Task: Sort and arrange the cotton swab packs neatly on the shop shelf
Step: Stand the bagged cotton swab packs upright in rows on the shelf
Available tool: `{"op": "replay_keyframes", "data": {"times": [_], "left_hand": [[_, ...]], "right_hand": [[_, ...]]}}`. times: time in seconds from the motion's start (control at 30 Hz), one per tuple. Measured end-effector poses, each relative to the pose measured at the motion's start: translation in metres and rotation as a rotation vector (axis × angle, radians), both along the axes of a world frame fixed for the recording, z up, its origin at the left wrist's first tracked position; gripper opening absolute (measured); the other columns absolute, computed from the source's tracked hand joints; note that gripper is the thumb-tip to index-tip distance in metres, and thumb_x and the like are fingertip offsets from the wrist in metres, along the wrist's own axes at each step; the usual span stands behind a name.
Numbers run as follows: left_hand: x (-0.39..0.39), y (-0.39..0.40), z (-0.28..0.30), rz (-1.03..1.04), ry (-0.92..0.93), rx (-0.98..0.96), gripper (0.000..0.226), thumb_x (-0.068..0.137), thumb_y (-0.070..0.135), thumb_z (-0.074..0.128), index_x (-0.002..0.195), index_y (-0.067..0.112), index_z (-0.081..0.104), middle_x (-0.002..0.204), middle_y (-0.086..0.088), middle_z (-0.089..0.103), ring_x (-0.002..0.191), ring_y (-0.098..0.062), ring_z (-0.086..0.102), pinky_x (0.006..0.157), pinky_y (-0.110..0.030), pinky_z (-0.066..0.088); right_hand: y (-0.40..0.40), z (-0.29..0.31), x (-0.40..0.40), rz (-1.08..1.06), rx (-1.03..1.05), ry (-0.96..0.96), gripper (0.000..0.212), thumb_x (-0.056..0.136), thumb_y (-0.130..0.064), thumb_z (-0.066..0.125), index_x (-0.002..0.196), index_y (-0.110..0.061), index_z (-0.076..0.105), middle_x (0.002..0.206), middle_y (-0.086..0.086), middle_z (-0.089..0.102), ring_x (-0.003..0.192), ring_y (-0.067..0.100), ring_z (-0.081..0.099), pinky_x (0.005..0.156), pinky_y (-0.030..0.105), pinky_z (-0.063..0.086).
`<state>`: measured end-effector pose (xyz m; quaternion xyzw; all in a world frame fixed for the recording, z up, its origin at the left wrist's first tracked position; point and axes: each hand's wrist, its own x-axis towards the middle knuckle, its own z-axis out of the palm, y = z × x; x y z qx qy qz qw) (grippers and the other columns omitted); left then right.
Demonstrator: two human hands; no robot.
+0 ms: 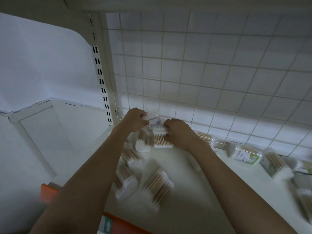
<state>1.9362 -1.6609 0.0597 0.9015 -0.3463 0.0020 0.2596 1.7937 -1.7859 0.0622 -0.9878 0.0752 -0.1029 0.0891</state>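
Packs: I'm pinching one flat pack [154, 119] in my left hand [135, 119] at the shelf's [194, 166] back corner, 12 o'clock, and gripping another pack [163, 138] in my right hand [179, 132]. Risk: loose packs [157, 187] lie at 6 o'clock under my forearms, so dragging back could sweep them off the front edge. Film is slick; a pack may slip.

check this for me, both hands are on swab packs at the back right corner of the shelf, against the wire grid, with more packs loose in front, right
Not quite: it is the back left corner, beside the slotted upright, as the head view shows. The rest holds: the left hand and right hand both grip swab packs against the wire grid, with loose packs lying in front on the shelf.
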Motion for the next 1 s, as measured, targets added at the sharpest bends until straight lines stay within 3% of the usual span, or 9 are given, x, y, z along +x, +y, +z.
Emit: {"op": "replay_keyframes", "data": {"times": [0.03, 0.1, 0.27, 0.5, 0.67, 0.8, 0.87, 1.0], "left_hand": [[-0.003, 0.002, 0.004, 0.002, -0.025, -0.006, 0.029, 0.082, 0.022, 0.068, 0.103, 0.003, 0.065, 0.08, -0.001, 0.048, 0.077, -0.018, 0.047, 0.066, -0.021, 0.034], [-0.011, 0.008, 0.016, 0.004, -0.079, -0.025, 0.038, 0.083, 0.021, 0.067, 0.116, 0.003, 0.06, 0.094, -0.005, 0.048, 0.085, -0.018, 0.048, 0.073, -0.024, 0.035], [-0.062, 0.024, 0.04, -0.028, -0.188, -0.196, 0.033, 0.083, 0.015, 0.065, 0.114, 0.004, 0.061, 0.107, -0.011, 0.055, 0.095, -0.023, 0.055, 0.078, -0.026, 0.041], [-0.167, 0.029, 0.033, -0.147, -0.2, -0.343, 0.028, 0.083, 0.014, 0.066, 0.11, 0.008, 0.064, 0.103, -0.005, 0.059, 0.093, -0.021, 0.056, 0.082, -0.029, 0.043], [-0.235, 0.016, 0.031, -0.27, -0.184, -0.38, 0.03, 0.084, 0.013, 0.065, 0.114, 0.012, 0.063, 0.106, 0.001, 0.057, 0.096, -0.018, 0.056, 0.086, -0.034, 0.045], [-0.284, 0.001, 0.03, -0.35, -0.18, -0.403, 0.03, 0.083, 0.012, 0.066, 0.113, 0.012, 0.063, 0.106, 0.0, 0.059, 0.097, -0.019, 0.057, 0.087, -0.033, 0.045], [-0.309, -0.01, 0.028, -0.377, -0.168, -0.424, 0.03, 0.082, 0.011, 0.067, 0.112, 0.011, 0.064, 0.104, -0.001, 0.06, 0.096, -0.019, 0.058, 0.085, -0.031, 0.045], [-0.363, -0.04, 0.025, -0.415, -0.106, -0.45, 0.031, 0.084, 0.013, 0.065, 0.115, 0.015, 0.062, 0.105, 0.003, 0.059, 0.098, -0.015, 0.055, 0.082, -0.015, 0.035]], "right_hand": [[-0.001, 0.004, -0.006, -0.01, 0.039, -0.025, 0.032, 0.081, -0.013, 0.062, 0.111, -0.007, 0.055, 0.108, 0.01, 0.058, 0.101, 0.026, 0.054, 0.081, 0.03, 0.041], [-0.005, 0.015, -0.02, -0.032, 0.098, -0.075, 0.033, 0.079, -0.013, 0.064, 0.111, -0.008, 0.056, 0.106, 0.009, 0.059, 0.099, 0.025, 0.054, 0.082, 0.03, 0.041], [-0.012, 0.041, -0.07, -0.116, 0.143, -0.223, 0.033, 0.077, -0.009, 0.068, 0.108, -0.009, 0.059, 0.105, 0.007, 0.062, 0.095, 0.024, 0.056, 0.076, 0.023, 0.037], [0.011, 0.043, -0.173, -0.264, 0.165, -0.375, 0.029, 0.075, -0.009, 0.072, 0.102, -0.012, 0.061, 0.09, -0.003, 0.057, 0.081, 0.012, 0.05, 0.067, 0.012, 0.03], [0.021, 0.031, -0.249, -0.414, 0.148, -0.418, 0.033, 0.072, -0.004, 0.075, 0.101, -0.013, 0.063, 0.085, -0.008, 0.055, 0.076, 0.01, 0.049, 0.074, -0.003, 0.03], [0.015, 0.03, -0.307, -0.52, 0.123, -0.455, 0.034, 0.071, -0.002, 0.074, 0.101, -0.013, 0.062, 0.089, -0.003, 0.059, 0.08, 0.017, 0.053, 0.069, 0.012, 0.032], [0.007, 0.03, -0.333, -0.542, 0.096, -0.459, 0.039, 0.071, -0.002, 0.074, 0.108, -0.013, 0.063, 0.09, -0.005, 0.058, 0.082, 0.015, 0.052, 0.069, 0.012, 0.03], [-0.02, 0.026, -0.386, -0.57, 0.085, -0.435, 0.043, 0.074, -0.001, 0.073, 0.115, -0.012, 0.064, 0.088, -0.007, 0.052, 0.079, 0.015, 0.049, 0.067, 0.012, 0.028]]}}
